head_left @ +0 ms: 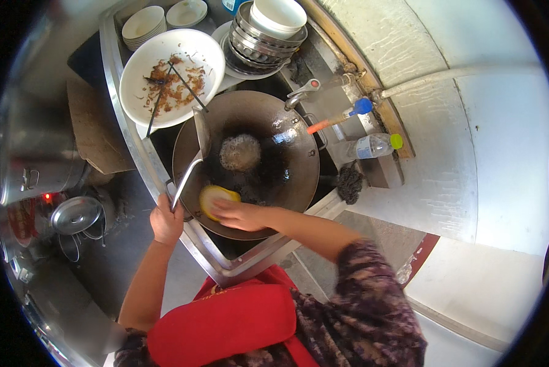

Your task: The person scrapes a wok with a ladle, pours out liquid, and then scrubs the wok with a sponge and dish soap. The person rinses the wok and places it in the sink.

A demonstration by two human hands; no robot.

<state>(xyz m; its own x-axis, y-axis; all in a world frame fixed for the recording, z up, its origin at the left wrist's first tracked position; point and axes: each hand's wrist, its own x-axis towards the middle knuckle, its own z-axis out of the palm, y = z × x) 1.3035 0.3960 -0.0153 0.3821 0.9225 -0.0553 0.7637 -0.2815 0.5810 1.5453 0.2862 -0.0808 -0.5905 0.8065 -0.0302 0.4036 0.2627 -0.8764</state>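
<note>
My left hand [166,221] grips the handle of a metal ladle [202,133] at the wok's near left rim. The ladle's bowl lies over the wok's left side, close to the white bowl. In my right hand [243,214] is a pale, yellow-edged pad [210,197], slightly blurred, perhaps a sponge. It lies against the near left wall of a large dark wok [274,183]. A small pool of foamy liquid [240,152] sits at the wok's bottom. My right fingertips are partly hidden by the hand's own position.
A white bowl [132,91] with brown food scraps and dark chopsticks [186,86] stands left of the wok. Behind are stacked metal bowls [260,46] and small plates [143,25]. A faucet [303,93], plastic bottle [373,146] and dark scourer [350,184] line the right.
</note>
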